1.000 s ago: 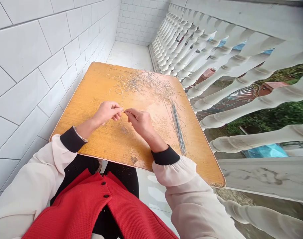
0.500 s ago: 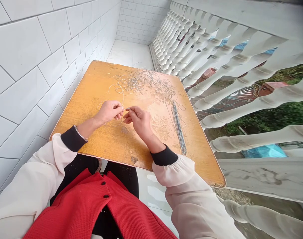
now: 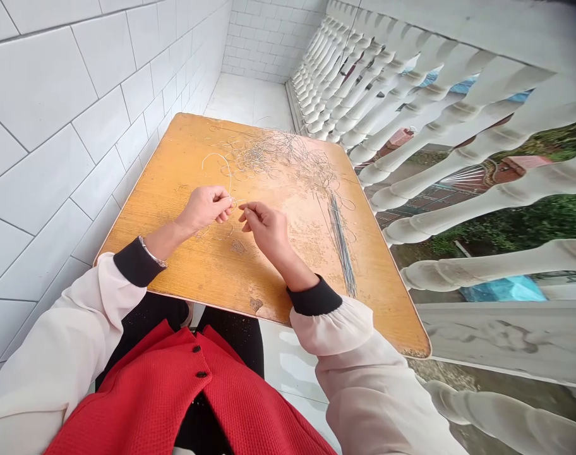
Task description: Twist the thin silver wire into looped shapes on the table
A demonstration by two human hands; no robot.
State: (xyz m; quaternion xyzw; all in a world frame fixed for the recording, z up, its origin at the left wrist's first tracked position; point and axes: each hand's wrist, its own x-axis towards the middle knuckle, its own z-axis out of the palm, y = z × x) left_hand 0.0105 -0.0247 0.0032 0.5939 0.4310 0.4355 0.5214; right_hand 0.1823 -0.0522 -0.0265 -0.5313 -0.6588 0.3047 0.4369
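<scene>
My left hand point(image 3: 208, 207) is closed, thumb against fingers, pinching a thin wire point(image 3: 230, 177) that curves up and away over the table. My right hand point(image 3: 265, 224) is a short gap to the right, its thumb and forefinger pressed together. A fine strand seems to run between the two hands, but it is too thin to follow clearly. Beyond them lies a tangle of bent wires point(image 3: 288, 151). A bundle of straight grey wires point(image 3: 342, 246) rests to the right of my right hand.
Both hands are above a worn wooden table point(image 3: 141, 234) with a chipped surface. A white tiled wall point(image 3: 55, 133) stands close on the left. Along the right side runs a white balustrade point(image 3: 458, 177), with greenery and a gate beyond it.
My hands have drawn slightly apart. The wire in my left hand now arcs further up and to the left above the table.
</scene>
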